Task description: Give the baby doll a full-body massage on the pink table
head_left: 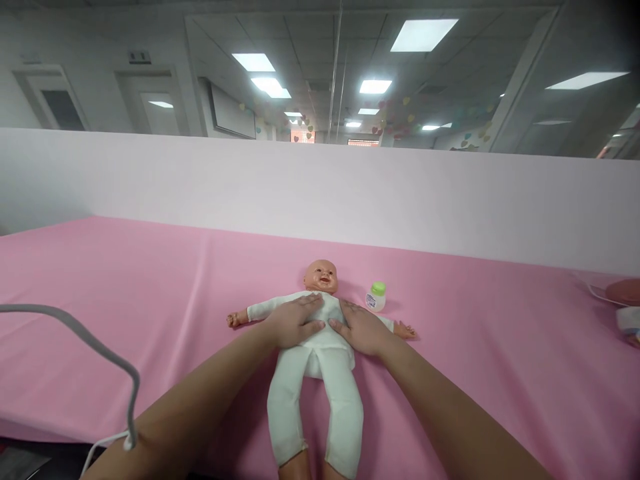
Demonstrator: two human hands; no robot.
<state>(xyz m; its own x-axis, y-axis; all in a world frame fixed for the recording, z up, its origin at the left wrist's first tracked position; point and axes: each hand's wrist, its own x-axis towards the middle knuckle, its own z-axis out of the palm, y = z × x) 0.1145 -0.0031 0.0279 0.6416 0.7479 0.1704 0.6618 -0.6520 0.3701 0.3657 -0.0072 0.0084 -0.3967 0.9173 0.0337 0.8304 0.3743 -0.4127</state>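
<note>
A baby doll (315, 363) in a white top and trousers lies face up, its arms spread and its head away from me. My left hand (296, 321) rests flat on the left side of the doll's chest, fingers stretched out. On the other side of the chest lies my right hand (364, 328), also flat, with its thumb close to my left thumb. Neither hand grips anything. Just beyond my right hand stands a small clear bottle (376, 297) with a light green cap, near the doll's arm.
Pink sheeting (150, 287) covers the surface, with a low white wall (320, 193) along its back and glass above. A grey cable (100, 347) curves in at the left, by my forearm. At the right edge another doll (625, 292) is partly in view.
</note>
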